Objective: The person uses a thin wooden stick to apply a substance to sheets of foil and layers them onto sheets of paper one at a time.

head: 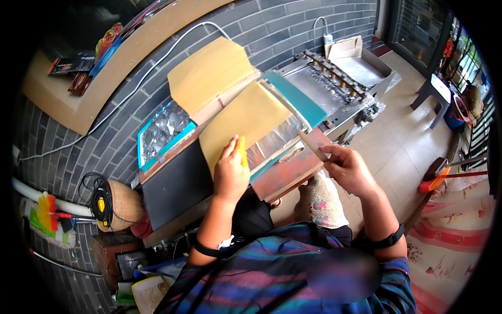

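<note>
My left hand (232,172) lies on the lower edge of a tan paper sheet (247,117), with a yellow piece (242,152) at its fingers that looks like a finger cover. Under the sheet is a silvery foil-like sheet (274,139) on a stack with teal boards (300,100). My right hand (347,168) pinches a thin flat wooden stick (312,147), its far tip near the stack's right corner. A reddish-brown board (286,172) lies below the stack. Another tan sheet (211,74) stands folded up behind. A blue-rimmed tray (166,135) holds crumpled foil or film.
A metal machine (333,86) with a row of brass-coloured fittings stands at the right rear, beside an open metal tray (359,68). A black panel (176,184) adjoins the stack on the left. A towel (325,202) covers my knee. A grey stool (435,94) stands farther right.
</note>
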The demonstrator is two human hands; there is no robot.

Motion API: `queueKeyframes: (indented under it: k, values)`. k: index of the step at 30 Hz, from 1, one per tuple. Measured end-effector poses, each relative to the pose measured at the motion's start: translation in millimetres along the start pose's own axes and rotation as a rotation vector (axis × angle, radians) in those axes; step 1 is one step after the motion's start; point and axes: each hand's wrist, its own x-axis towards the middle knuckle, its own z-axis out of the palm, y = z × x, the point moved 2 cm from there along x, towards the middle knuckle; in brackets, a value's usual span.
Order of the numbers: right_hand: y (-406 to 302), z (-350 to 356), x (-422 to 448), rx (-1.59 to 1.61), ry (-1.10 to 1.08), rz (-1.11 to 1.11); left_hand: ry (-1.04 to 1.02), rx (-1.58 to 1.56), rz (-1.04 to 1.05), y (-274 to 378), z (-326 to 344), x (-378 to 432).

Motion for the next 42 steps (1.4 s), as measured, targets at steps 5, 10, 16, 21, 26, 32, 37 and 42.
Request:
queueKeyframes:
  k: [5,10,16,21,26,32,37,42]
  values:
    - [0,-1,-2,-0.012,0.0,0.016,-0.077,0.019,-0.015,9,7,-7]
    - [-7,-4,-3,-0.053,-0.005,0.03,-0.111,0.05,-0.004,11,11,-11]
    - [-5,-6,-2,-0.047,0.004,0.026,-0.131,0.052,0.011,11,9,-11]
    - [-5,-6,-2,-0.034,0.002,0.045,-0.147,0.044,0.011,12,9,-11]
    - [-5,-7,0,-0.022,0.002,0.045,-0.113,0.005,0.029,10,9,-10]
    - [-11,-9,3,-0.074,0.003,0.036,-0.092,-0.874,-0.221,0,6,61]
    - [-20,1,-9,-0.187,0.067,-0.078,-0.372,-1.333,-0.829,-21,33,104]
    - [-34,0,-46,-0.33,-0.08,-0.123,-0.235,-1.319,-0.851,-35,33,96]
